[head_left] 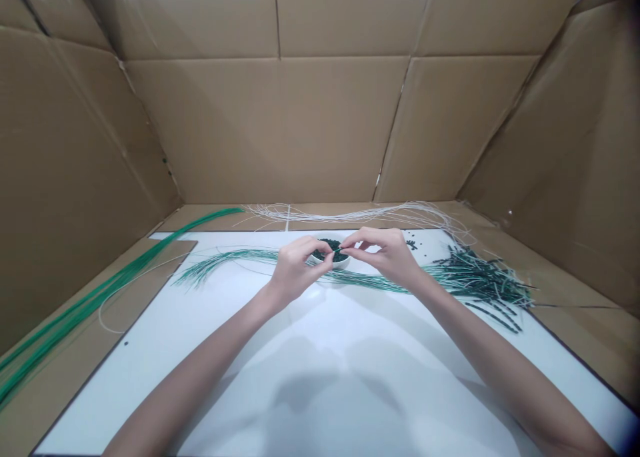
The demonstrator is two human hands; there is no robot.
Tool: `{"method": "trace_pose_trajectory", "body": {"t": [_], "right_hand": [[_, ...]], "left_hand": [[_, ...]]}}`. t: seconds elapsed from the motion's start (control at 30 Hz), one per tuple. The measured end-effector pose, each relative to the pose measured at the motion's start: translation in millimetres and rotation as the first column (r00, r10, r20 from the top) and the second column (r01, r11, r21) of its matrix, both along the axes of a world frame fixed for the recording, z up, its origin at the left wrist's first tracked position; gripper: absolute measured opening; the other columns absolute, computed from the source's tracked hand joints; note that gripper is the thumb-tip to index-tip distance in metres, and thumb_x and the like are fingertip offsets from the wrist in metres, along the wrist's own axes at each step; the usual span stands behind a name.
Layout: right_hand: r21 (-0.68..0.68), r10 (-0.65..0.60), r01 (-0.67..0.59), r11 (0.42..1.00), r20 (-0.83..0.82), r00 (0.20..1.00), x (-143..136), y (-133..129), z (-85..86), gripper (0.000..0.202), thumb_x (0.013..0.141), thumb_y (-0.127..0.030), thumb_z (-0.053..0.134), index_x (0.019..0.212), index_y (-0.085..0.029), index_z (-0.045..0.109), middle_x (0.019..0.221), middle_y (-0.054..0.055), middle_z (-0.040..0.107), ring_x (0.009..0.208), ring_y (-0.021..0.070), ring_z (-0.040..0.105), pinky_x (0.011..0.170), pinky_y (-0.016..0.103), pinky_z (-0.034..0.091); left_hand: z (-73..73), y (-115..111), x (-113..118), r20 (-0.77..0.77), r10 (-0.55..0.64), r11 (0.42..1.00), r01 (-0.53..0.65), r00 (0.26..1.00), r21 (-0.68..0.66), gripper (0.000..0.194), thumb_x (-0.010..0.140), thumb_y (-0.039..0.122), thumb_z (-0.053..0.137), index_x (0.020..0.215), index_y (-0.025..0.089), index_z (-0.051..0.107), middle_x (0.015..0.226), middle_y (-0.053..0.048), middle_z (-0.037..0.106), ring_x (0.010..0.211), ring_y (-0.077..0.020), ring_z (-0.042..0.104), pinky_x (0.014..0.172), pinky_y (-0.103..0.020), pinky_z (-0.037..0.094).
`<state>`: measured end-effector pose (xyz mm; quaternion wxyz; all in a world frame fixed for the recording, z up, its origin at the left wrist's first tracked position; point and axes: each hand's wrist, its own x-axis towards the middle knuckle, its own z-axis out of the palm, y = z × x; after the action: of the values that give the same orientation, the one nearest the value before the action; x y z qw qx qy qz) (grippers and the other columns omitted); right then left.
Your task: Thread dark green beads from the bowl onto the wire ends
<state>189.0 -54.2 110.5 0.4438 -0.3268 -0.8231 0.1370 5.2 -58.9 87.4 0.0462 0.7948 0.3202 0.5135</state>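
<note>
Forearms low in frame over white table point(320, 377). Far left: long green stems point(75, 314) on cardboard. Centre: left hand point(296, 268) and right hand point(387, 254), fingertips pinched together on a small dark green piece point(337, 250), just above white bowl point(334, 260) of dark bits. Right: pile of cut green pieces point(480, 280).

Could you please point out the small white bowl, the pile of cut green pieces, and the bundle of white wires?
small white bowl point(343, 264): head view, front rim.
pile of cut green pieces point(483, 280): head view, middle.
bundle of white wires point(360, 213): head view, mid-length.
</note>
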Motion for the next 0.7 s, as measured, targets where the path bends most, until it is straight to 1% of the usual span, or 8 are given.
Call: {"method": "trace_pose_trajectory", "body": {"t": [0.17, 0.37, 0.53, 0.6, 0.7], "right_hand": [[-0.019, 0.025, -0.026, 1.0, -0.037, 0.999, -1.6, -0.3, -0.2, 0.01, 0.074, -0.025, 0.058, 0.072, -0.021, 0.068, 0.068, 0.001, 0.066, 0.056, 0.0103, 0.056, 0.054, 0.023, 0.049], [-0.073, 0.047, -0.052, 0.996, -0.067, 0.997, -4.2, 0.0, -2.0, 0.012, 0.073, -0.028, 0.06, 0.071, -0.021, 0.069, 0.068, 0.001, 0.067, 0.059, 0.0111, 0.058, 0.054, 0.023, 0.048], [-0.139, 0.044, -0.051, 0.989, -0.053, 0.998, -2.0, 1.6, -2.3, 0.014, 0.074, -0.028, 0.058, 0.077, -0.021, 0.069, 0.071, 0.002, 0.068, 0.06, 0.0118, 0.059, 0.054, 0.023, 0.048], [-0.115, 0.017, -0.023, 0.993, -0.05, 0.999, -2.9, 1.6, -3.2, 0.014, 0.075, -0.028, 0.057, 0.078, -0.02, 0.069, 0.071, 0.002, 0.068, 0.059, 0.0114, 0.059, 0.053, 0.022, 0.048], [-0.018, -0.02, 0.019, 1.0, -0.051, 0.998, -5.5, 1.4, -5.9, 0.012, 0.074, -0.025, 0.058, 0.076, -0.019, 0.068, 0.069, 0.002, 0.067, 0.056, 0.0109, 0.058, 0.051, 0.022, 0.048]], "left_hand": [[-0.7, -1.0, 0.6, 0.02, 0.002, 1.0, -0.001, 1.0, -0.015, 0.005, 0.074, 0.017, 0.055, 0.069, 0.017, 0.058, 0.065, 0.001, 0.062, 0.058, -0.008, 0.052, 0.055, -0.019, 0.04], [-3.2, -1.4, 1.0, 0.034, -0.036, 0.999, 0.037, 0.999, -0.028, 0.008, 0.078, 0.02, 0.054, 0.074, 0.018, 0.061, 0.069, -0.001, 0.063, 0.059, -0.008, 0.052, 0.053, -0.019, 0.039], [-3.2, 0.2, 0.8, 0.059, -0.002, 1.0, 0.003, 0.998, -0.005, 0.007, 0.077, 0.021, 0.056, 0.078, 0.017, 0.062, 0.07, -0.001, 0.064, 0.056, -0.0075, 0.049, 0.052, -0.019, 0.039], [-3.3, 0.4, 1.4, 0.054, -0.012, 1.0, 0.012, 0.998, 0.003, 0.009, 0.076, 0.021, 0.057, 0.084, 0.018, 0.062, 0.075, -0.002, 0.065, 0.059, -0.0083, 0.051, 0.051, -0.019, 0.039], [-4.5, 0.8, 2.7, 0.031, -0.046, 0.999, 0.046, 0.998, -0.007, 0.015, 0.076, 0.022, 0.058, 0.09, 0.018, 0.063, 0.08, -0.003, 0.066, 0.063, -0.0091, 0.053, 0.05, -0.019, 0.039]]}}
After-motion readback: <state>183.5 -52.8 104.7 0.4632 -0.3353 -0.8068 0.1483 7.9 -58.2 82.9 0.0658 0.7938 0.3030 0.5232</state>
